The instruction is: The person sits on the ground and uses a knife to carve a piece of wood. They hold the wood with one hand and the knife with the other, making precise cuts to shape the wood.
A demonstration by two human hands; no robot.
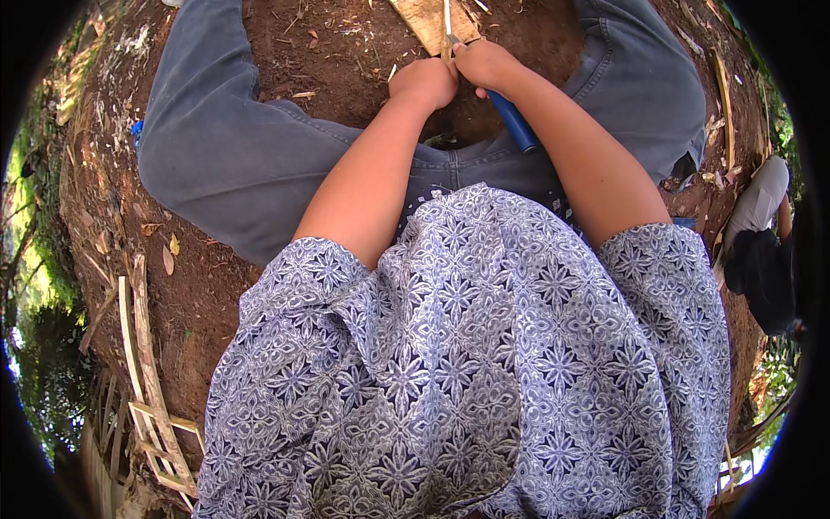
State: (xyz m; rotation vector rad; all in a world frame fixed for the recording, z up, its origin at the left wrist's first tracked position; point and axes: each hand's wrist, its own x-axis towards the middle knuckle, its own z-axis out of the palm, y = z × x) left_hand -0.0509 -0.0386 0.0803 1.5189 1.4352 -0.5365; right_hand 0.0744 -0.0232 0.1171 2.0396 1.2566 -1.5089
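Note:
Between my bent legs, both of my hands are close together at the top of the view. My left hand (pixel 424 83) is closed around the lower part of a thin pale wooden stick (pixel 447 16), which points away from me over a flat wooden board (pixel 420 19). Just to the right, my right hand (pixel 486 64) grips a knife with a long blue handle (pixel 513 121). The handle sticks out below the fist toward my lap. A short bit of grey blade (pixel 453 39) shows beside the stick; the rest of it is hidden by my fingers.
Brown soil (pixel 337 52) with wood shavings and dry leaves surrounds the board. Long wooden strips (pixel 143 372) and a small wooden frame (pixel 164 445) lie at the lower left. Another person (pixel 762 233) is at the far right, near a pale stick (pixel 724 112).

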